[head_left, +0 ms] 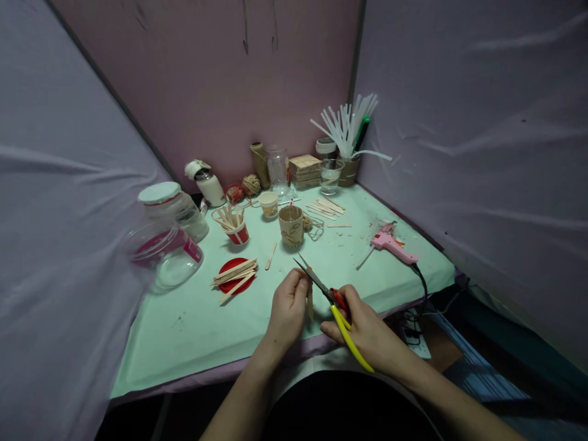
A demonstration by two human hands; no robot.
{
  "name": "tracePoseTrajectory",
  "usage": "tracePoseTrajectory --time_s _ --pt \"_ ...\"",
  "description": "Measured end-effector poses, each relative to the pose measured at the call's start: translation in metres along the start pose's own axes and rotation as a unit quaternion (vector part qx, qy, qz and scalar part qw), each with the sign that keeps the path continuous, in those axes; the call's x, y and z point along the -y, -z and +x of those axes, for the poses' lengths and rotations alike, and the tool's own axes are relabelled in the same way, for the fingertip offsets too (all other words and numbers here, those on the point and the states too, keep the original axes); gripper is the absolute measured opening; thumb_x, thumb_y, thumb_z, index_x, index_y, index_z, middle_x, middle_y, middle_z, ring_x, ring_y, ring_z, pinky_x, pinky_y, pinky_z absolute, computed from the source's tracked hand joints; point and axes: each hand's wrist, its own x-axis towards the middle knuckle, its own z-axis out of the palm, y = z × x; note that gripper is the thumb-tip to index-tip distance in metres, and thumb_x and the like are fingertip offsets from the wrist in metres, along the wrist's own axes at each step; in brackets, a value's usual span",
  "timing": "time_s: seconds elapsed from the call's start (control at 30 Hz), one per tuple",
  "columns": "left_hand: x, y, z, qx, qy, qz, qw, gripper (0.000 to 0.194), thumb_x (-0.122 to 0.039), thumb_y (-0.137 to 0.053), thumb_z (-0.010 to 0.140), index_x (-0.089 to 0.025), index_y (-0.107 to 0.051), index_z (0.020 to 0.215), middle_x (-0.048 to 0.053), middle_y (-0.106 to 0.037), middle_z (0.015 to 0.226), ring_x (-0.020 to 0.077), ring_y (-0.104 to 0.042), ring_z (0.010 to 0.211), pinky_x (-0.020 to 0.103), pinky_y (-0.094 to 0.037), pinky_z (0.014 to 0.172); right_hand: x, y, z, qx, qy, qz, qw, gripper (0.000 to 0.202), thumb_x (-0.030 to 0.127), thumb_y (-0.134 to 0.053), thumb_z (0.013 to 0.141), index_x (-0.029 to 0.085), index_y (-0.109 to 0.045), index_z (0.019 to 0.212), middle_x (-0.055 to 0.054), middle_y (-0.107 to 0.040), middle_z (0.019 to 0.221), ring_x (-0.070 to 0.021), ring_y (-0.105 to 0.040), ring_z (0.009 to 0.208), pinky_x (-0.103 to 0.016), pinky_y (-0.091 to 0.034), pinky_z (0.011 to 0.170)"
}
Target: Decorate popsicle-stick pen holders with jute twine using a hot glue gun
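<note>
My left hand (288,303) is closed, pinching a wooden craft stick (310,305) that hangs down from the fingers near the table's front edge. In my right hand (362,327) is a pair of scissors (321,286). The long grey blades stand a little apart and point up and to the left, past the left fingertips. Red and yellow show at the handle end. Just beyond the hands is a round cup-like holder (291,226) covered in light wood or bark. One single craft stick (271,256) lies left of it.
Craft sticks lie on a red lid (250,286) and fill a red paper cup (237,234). A pink glue gun (395,246) rests at right, its cord over the edge. Clear plastic jars (177,269) stand left. Twine (251,184), wooden squares (305,171) and glue sticks (342,131) line the back.
</note>
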Motion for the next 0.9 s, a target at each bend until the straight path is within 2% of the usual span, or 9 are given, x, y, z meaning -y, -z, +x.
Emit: tracePoseTrajectory --time_s 0.27,0.57,0.9 --pt "0.001 -0.001 -0.001 -0.002 0.002 -0.015 1.0 0.028 -0.04 -0.044 0.097 -0.02 -0.056 0.082 -0.002 -0.054 0.074 0.0136 -0.047 0.07 0.025 -0.038 0.068 -0.001 0.001 0.0 0.02 -0.001 -0.01 1.0 0.041 0.044 -0.067 0.08 0.026 -0.034 0.098 0.001 -0.054 0.089 -0.018 -0.05 0.078 -0.031 -0.04 0.072" --pt "0.005 -0.002 -0.001 0.008 0.001 -0.008 1.0 0.028 -0.041 -0.045 0.098 -0.02 -0.056 0.082 -0.002 -0.055 0.077 0.0142 -0.048 0.074 0.026 -0.04 0.072 -0.001 0.0 -0.001 0.033 -0.003 -0.055 0.998 0.036 0.046 -0.06 0.087 0.027 -0.03 0.091 0.005 -0.049 0.075 -0.0172 -0.047 0.068 -0.03 -0.034 0.064" --pt "0.011 -0.003 0.012 0.021 0.038 0.009 0.999 0.028 -0.039 -0.046 0.092 -0.022 -0.044 0.071 -0.004 -0.045 0.067 0.0144 -0.043 0.067 0.027 -0.036 0.066 0.005 0.005 0.009 0.037 -0.033 -0.037 0.998 0.032 0.047 -0.054 0.093 0.026 -0.033 0.081 0.004 -0.051 0.071 -0.0163 -0.047 0.068 -0.029 -0.034 0.064"
